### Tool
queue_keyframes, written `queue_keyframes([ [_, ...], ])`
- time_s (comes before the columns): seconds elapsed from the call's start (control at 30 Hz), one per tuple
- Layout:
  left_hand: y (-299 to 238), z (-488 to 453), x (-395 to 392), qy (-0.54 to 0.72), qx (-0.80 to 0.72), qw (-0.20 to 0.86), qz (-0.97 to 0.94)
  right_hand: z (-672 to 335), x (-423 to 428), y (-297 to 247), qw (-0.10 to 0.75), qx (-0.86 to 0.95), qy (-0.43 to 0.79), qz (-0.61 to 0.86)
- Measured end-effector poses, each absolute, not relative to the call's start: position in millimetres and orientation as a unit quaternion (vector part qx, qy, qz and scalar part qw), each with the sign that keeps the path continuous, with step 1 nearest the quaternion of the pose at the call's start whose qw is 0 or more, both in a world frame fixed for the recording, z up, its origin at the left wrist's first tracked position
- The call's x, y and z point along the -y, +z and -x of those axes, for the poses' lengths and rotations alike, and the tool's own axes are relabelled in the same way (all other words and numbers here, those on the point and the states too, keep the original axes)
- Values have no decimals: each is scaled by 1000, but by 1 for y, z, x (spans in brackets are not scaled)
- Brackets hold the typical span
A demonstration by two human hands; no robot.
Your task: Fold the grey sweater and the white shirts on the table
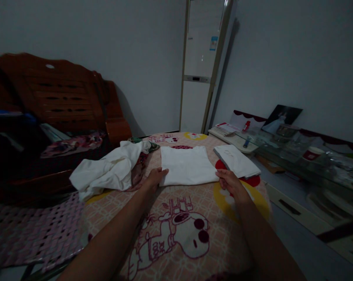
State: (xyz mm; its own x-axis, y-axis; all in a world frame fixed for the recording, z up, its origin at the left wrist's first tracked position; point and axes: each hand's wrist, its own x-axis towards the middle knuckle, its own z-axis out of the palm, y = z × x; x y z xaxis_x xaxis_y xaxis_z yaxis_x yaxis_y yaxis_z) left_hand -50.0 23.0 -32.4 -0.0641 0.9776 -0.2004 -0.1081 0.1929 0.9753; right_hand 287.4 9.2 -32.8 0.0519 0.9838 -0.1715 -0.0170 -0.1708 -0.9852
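White cloth [185,166], plain, folded, roughly rectangular, right side slanting, laid flat on a pink patterned tablecloth [223,244]

The left hand [156,176] has fingers hidden under the rectangular white cloth [185,166], and the tall white appliance [201,58] beyond the round pink table's [223,238] far edge is cropped.

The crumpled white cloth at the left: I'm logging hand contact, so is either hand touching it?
No, the left hand and the right hand are at the near corners of the flat white cloth instead.
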Motion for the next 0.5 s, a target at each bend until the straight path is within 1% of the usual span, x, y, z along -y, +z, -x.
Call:
queue_keyframes([
  [0.17,-27,58,-20,449,-545,531,-470,-287,-9,-34,440,475,488,585],
  [0.3,-24,63,-18,418,-600,438,-523,-287,-10,-35,448,470,461,606],
  [0.5,-25,65,-17,335,-660,313,-595,-287,-8,-35,414,497,452,615],
])
